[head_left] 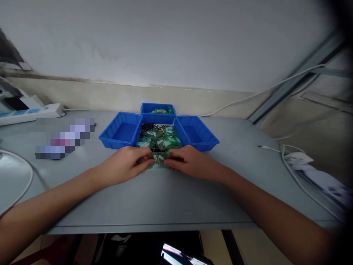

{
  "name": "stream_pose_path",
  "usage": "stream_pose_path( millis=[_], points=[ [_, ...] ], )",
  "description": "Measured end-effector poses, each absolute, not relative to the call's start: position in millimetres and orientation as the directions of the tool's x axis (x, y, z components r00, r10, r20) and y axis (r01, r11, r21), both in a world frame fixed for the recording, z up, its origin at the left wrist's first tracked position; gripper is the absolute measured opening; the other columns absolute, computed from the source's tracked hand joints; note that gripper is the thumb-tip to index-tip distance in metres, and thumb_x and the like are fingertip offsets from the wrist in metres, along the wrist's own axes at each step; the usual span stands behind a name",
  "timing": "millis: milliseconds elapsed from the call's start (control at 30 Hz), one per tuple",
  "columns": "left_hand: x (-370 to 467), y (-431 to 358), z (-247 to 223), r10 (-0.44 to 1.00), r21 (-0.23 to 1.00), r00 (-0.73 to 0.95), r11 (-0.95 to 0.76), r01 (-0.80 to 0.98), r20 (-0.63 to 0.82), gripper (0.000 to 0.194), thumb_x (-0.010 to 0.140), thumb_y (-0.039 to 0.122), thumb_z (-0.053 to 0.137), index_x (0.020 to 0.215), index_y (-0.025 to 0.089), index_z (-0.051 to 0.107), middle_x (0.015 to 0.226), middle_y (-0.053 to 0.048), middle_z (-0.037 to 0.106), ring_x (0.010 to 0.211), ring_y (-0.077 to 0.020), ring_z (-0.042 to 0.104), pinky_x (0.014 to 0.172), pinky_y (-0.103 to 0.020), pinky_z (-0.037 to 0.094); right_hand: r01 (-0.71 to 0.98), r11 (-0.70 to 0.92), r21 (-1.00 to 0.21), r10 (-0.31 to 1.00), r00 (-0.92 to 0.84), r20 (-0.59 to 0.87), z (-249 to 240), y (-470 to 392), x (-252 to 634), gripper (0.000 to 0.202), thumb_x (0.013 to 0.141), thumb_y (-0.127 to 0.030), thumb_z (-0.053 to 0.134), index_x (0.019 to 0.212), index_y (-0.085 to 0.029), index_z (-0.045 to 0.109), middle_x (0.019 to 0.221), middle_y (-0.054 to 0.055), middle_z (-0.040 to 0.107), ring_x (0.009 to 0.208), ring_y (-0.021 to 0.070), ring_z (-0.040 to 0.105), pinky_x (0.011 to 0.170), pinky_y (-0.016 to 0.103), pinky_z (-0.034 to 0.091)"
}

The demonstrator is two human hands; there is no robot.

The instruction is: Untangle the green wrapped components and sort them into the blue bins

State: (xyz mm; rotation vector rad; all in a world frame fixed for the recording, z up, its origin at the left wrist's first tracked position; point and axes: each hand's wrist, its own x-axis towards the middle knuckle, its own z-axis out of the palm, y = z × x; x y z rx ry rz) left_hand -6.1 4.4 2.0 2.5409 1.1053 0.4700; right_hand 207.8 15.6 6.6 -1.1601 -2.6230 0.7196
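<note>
Both hands meet at the near edge of a pile on the grey table. My left hand [131, 162] pinches the left side of a small green see-through packet [158, 159], and my right hand [189, 162] pinches its right side. Pale strips show through the packet; I cannot make out what they are. Just beyond lies a heap of similar green packets [160, 140]. Small dark, shiny pieces [153, 127] lie at the far side of the heap, too small to name.
Blue bins stand around the heap: a left bin [121, 129], a right bin [197, 133] and a back bin [157, 117] with green packets inside. A power strip [33, 113] lies far left. White cables [292, 169] run at the right. A phone [179, 255] shows below the table edge.
</note>
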Motion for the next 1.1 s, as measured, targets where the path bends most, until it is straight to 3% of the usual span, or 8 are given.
stream_pose_path(
  millis=[500, 733, 800, 867, 967, 1100],
  points=[
    [-6.7, 4.5, 1.2, 0.763, 0.427, 0.628, -0.624, 0.655, 0.152, 0.018, 0.084, 0.029, 0.042, 0.073, 0.017, 0.049, 0.062, 0.003, 0.056, 0.053, -0.0085, 0.05, 0.048, -0.019, 0.033, 0.654, 0.547, -0.523, 0.746, -0.664, -0.051, 7.2, 15.4, 206.6, 0.03, 0.083, -0.037, 0.042, 0.069, -0.016, 0.058, 0.059, 0.0, 0.058, 0.052, 0.009, 0.049, 0.048, 0.021, 0.03],
    [-3.6, 5.3, 2.2, 0.829, 0.684, 0.555, -0.444, 0.579, 0.068, 0.018, 0.084, 0.03, 0.043, 0.074, 0.016, 0.049, 0.056, 0.004, 0.051, 0.05, -0.0073, 0.049, 0.047, -0.017, 0.036, 0.63, 0.44, -0.64, 0.792, -0.608, -0.054, 8.9, 13.7, 207.6, 0.034, 0.082, -0.041, 0.042, 0.066, -0.015, 0.056, 0.06, -0.001, 0.058, 0.053, 0.0084, 0.051, 0.049, 0.02, 0.034],
    [-2.7, 6.3, -0.5, 0.848, 0.752, 0.526, -0.389, 0.533, 0.065, 0.014, 0.083, 0.03, 0.044, 0.087, 0.017, 0.048, 0.056, 0.005, 0.051, 0.05, -0.0078, 0.05, 0.046, -0.018, 0.038, 0.612, 0.394, -0.686, 0.794, -0.602, -0.081, 10.0, 12.5, 207.1, 0.034, 0.082, -0.042, 0.042, 0.065, -0.015, 0.056, 0.058, -0.001, 0.058, 0.052, 0.008, 0.051, 0.049, 0.02, 0.036],
    [-1.9, 6.6, -3.2, 0.863, 0.782, 0.497, -0.375, 0.498, 0.097, 0.024, 0.082, 0.027, 0.046, 0.104, 0.019, 0.04, 0.059, 0.005, 0.052, 0.05, -0.0085, 0.05, 0.047, -0.018, 0.039, 0.599, 0.355, -0.718, 0.792, -0.6, -0.109, 10.8, 11.6, 206.7, 0.035, 0.081, -0.043, 0.042, 0.064, -0.015, 0.055, 0.058, -0.001, 0.058, 0.052, 0.0082, 0.051, 0.049, 0.02, 0.036],
    [-2.0, 5.5, -4.4, 0.856, 0.745, 0.483, -0.442, 0.499, 0.184, 0.036, 0.081, 0.024, 0.046, 0.114, 0.02, 0.032, 0.074, 0.001, 0.058, 0.058, -0.0097, 0.054, 0.049, -0.019, 0.042, 0.577, 0.325, -0.749, 0.786, -0.606, -0.126, 11.5, 11.4, 207.1, 0.035, 0.081, -0.044, 0.043, 0.064, -0.016, 0.055, 0.059, 0.0, 0.058, 0.053, 0.0086, 0.052, 0.049, 0.02, 0.038],
    [-5.5, 3.4, -2.0, 0.769, 0.481, 0.559, -0.634, 0.606, 0.311, 0.031, 0.082, 0.028, 0.045, 0.111, 0.021, 0.04, 0.101, -0.006, 0.053, 0.081, -0.0146, 0.055, 0.061, -0.023, 0.047, 0.532, 0.295, -0.794, 0.787, -0.607, -0.114, 10.8, 13.2, 208.9, 0.035, 0.081, -0.044, 0.043, 0.064, -0.016, 0.055, 0.06, 0.0, 0.058, 0.054, 0.0088, 0.053, 0.05, 0.021, 0.039]
  ],
)
